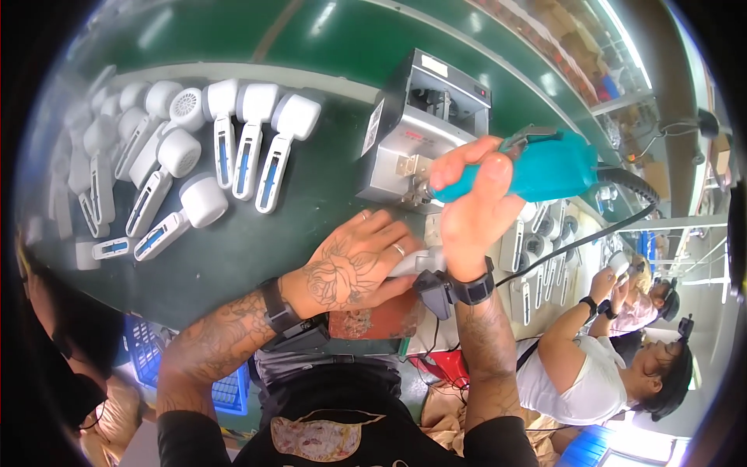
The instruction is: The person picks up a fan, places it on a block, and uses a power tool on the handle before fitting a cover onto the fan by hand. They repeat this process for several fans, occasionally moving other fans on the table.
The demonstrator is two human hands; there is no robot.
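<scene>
My right hand is wrapped round a teal electric screwdriver held sideways. Its nose points left, at the front of a metal screw feeder; whether the bit touches the feeder is hard to see. My left hand, tattooed and ringed, lies low over the bench with its fingers curled over a white plastic part. Most of that part is hidden under the hand and behind my right wrist. Under it, near the bench's front edge, lies a reddish-brown pad.
Several white round-headed handheld devices with blue strips in their handles lie on the green bench at left. More devices lie at right, near a co-worker. The screwdriver's black cable loops at right. A blue crate stands below the bench.
</scene>
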